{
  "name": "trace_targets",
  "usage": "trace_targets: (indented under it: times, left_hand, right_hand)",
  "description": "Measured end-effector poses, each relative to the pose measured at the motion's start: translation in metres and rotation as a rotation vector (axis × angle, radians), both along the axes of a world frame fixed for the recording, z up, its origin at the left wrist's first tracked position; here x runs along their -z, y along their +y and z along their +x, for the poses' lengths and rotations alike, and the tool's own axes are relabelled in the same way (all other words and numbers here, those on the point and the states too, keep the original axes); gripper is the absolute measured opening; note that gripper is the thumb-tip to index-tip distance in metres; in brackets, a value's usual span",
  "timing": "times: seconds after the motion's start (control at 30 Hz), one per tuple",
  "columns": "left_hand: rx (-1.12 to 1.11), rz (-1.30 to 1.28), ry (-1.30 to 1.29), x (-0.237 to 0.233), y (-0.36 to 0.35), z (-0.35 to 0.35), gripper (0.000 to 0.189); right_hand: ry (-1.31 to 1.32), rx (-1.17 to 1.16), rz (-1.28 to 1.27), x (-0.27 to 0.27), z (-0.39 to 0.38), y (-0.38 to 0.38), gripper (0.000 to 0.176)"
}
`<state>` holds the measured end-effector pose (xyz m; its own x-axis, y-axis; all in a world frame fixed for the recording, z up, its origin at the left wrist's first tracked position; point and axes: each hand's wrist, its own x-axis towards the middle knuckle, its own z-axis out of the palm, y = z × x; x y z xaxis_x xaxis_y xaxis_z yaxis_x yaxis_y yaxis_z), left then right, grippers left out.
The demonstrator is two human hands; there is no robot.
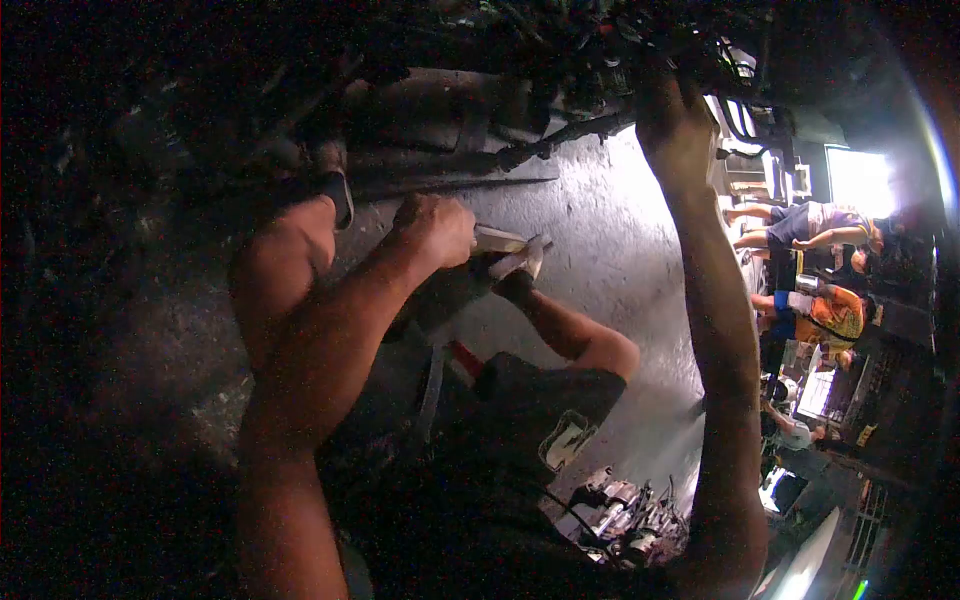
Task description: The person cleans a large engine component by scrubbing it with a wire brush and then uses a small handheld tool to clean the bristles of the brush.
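Observation:
My left hand [435,228] is closed in a fist left of centre, at one end of a flat pale metal bar [500,238]. Near the bar's other end is the gloved hand [522,262] of a co-worker in a dark shirt [560,400], whose arm bends in from below. My right hand [682,135] reaches up among dark machine parts [600,60] at the top of the view. Shadow hides its fingertips and whatever they touch. A long dark rod [460,186] runs just above my left hand.
The view is turned sideways. Grey concrete floor [600,240] lies between my arms. A heap of metal engine parts [630,515] sits at the lower right. Several people stand at the far right, one in an orange shirt [842,315]. The left side is very dark.

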<state>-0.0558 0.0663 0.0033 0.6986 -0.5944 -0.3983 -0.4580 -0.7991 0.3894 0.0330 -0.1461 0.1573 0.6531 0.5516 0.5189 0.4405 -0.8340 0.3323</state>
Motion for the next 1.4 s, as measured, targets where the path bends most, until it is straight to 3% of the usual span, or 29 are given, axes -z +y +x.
trace_targets:
  times: [0.13,0.2,0.33,0.4,0.47,0.57,0.63,0.7,0.9,1.17,1.3,1.4]
  left_hand:
    - [-0.042,-0.016,0.024,-0.003,0.005,-0.004,0.025]
    - [-0.063,-0.052,-0.023,-0.002,0.008,-0.003,0.027]
    - [-0.012,-0.044,-0.026,-0.015,0.009,-0.004,0.025]
    - [0.017,-0.043,-0.019,-0.014,0.008,-0.003,0.025]
    - [-0.006,0.072,0.055,-0.007,0.002,-0.001,0.028]
    - [0.019,-0.022,-0.083,0.01,0.001,-0.007,0.023]
    - [0.019,-0.009,-0.024,0.001,0.002,-0.005,0.024]
    - [0.014,0.006,0.025,-0.004,0.003,-0.001,0.025]
    - [-0.024,0.004,0.0,0.003,0.0,-0.003,0.025]
    - [0.009,0.02,0.015,-0.003,0.0,-0.005,0.025]
    - [-0.009,0.011,0.109,-0.007,0.002,-0.006,0.027]
    - [0.025,-0.009,-0.102,0.002,-0.001,-0.006,0.021]
  right_hand:
    - [0.033,0.029,-0.049,0.0,0.002,-0.002,0.047]
    - [0.007,0.089,0.039,-0.006,-0.008,0.01,0.033]
    - [-0.061,-0.029,0.019,0.005,0.002,-0.002,0.031]
    - [0.098,0.135,0.057,0.006,-0.003,-0.003,0.051]
    - [0.112,0.149,0.058,0.004,-0.006,-0.002,0.051]
    - [0.1,0.138,0.067,0.0,-0.008,0.003,0.052]
    - [0.088,0.138,0.075,-0.003,-0.011,0.004,0.052]
    - [0.0,0.051,0.073,-0.008,-0.008,0.007,0.038]
    - [0.081,-0.046,0.1,-0.027,-0.013,0.003,0.044]
    - [0.053,0.005,-0.015,-0.033,-0.002,-0.013,0.047]
    - [0.088,-0.206,0.015,-0.043,0.016,-0.017,0.044]
    - [0.236,-0.179,0.048,-0.053,0.026,-0.023,0.033]
